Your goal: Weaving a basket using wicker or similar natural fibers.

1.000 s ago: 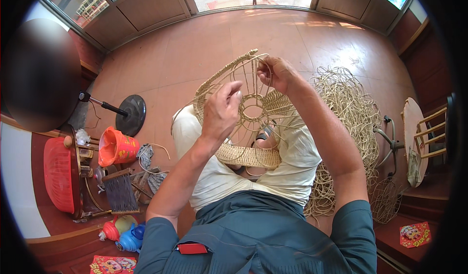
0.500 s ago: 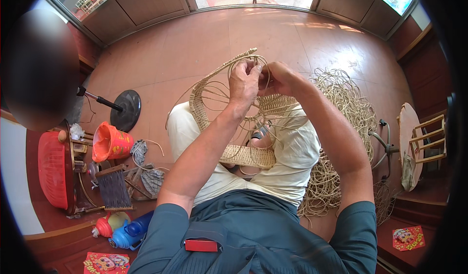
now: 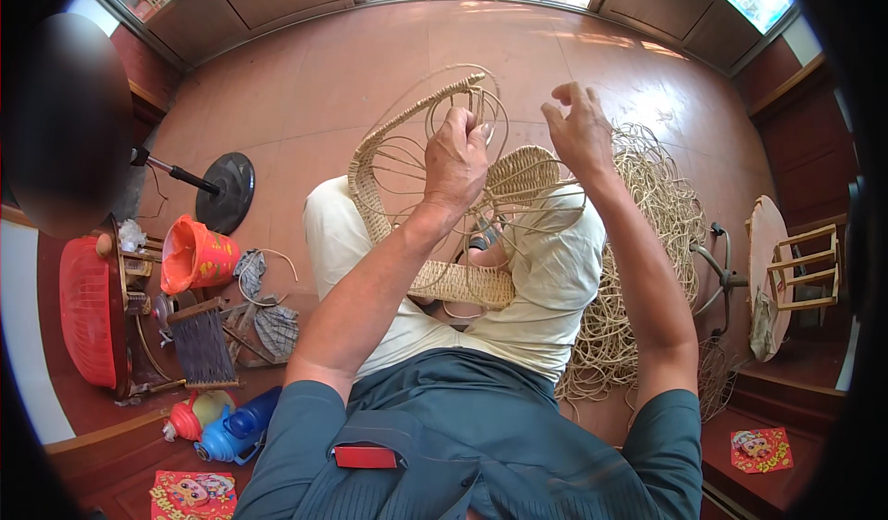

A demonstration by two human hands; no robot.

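Observation:
A partly woven straw-coloured frame, with a braided band, loose looping cords and open spokes, rests across my lap between my knees. My left hand is closed on thin cords near its upper end, just below the tip of the braided band. My right hand is raised to the right of the frame, clear of it, fingers apart and bent, holding nothing. A large tangled heap of similar cord lies on the floor beside my right leg.
At left stand a black pedestal base, an orange bucket, a red plastic basket, a slatted folding stool and flasks. At right are a round board, a wooden rack and a metal stand. Glazed doors run along the back.
My left hand has moved up onto the cords at the frame's upper end. My right hand has let go there and pulled away to the right, its fingers spreading.

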